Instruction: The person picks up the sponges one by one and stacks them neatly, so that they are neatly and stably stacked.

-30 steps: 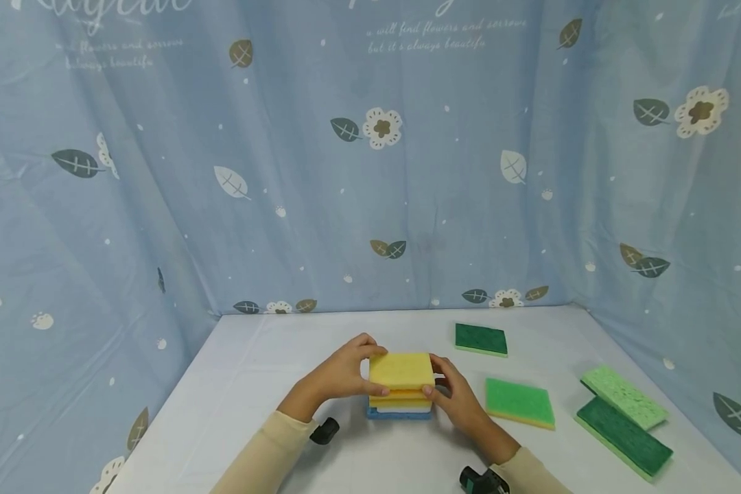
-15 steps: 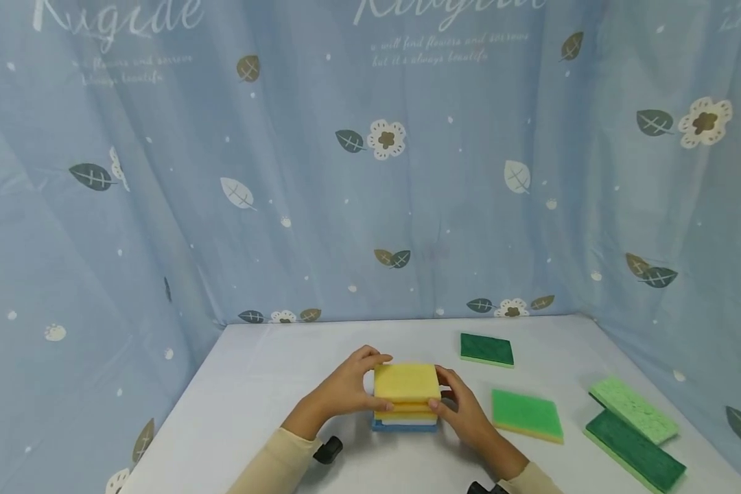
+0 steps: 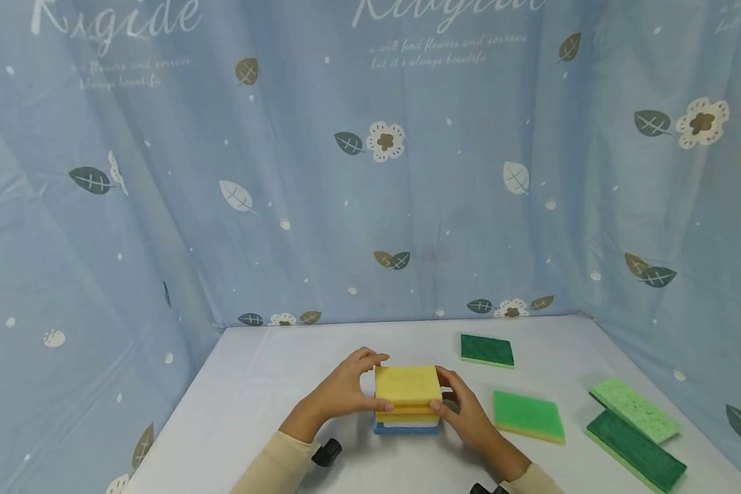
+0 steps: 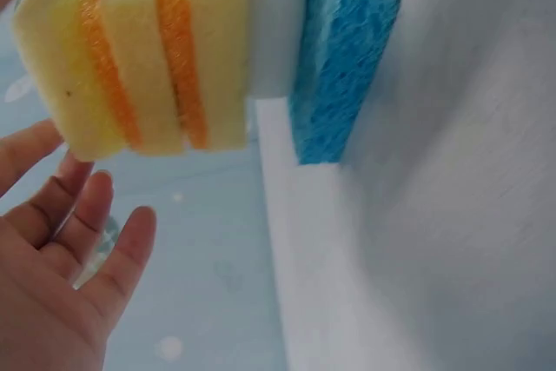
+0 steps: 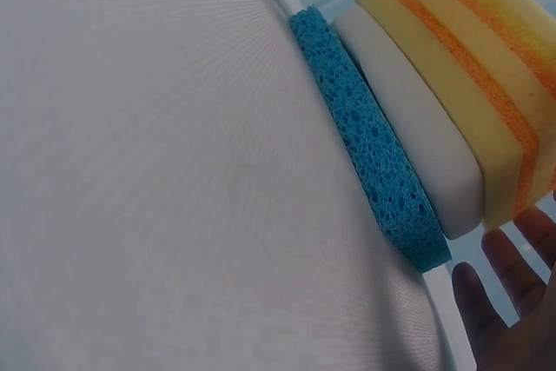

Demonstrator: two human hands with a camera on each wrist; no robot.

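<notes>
A stack of sponges stands at the front middle of the table in the head view. At its base lies a blue sponge (image 5: 369,141), with a white sponge (image 5: 413,119) above it. Yellow sponges with orange layers come higher, topped by a yellow sponge (image 3: 407,384). My left hand (image 3: 342,387) holds the top sponge's left side, thumb in front and a finger behind; its other fingers spread apart in the left wrist view. On the right side, my right hand (image 3: 466,408) grips with its thumb at the front edge and fingers around the back, partly hidden.
Right of the stack lies a bright green sponge (image 3: 528,415), and a dark green sponge (image 3: 486,350) is farther back. At far right, a light green sponge (image 3: 634,409) leans over another dark green sponge (image 3: 636,449). A blue patterned curtain (image 3: 309,206) surrounds the white table (image 3: 272,384).
The head view has tilted up a little, so everything sits lower in it. Both hands stay at the stack's sides; the top sponge lies about as before.
</notes>
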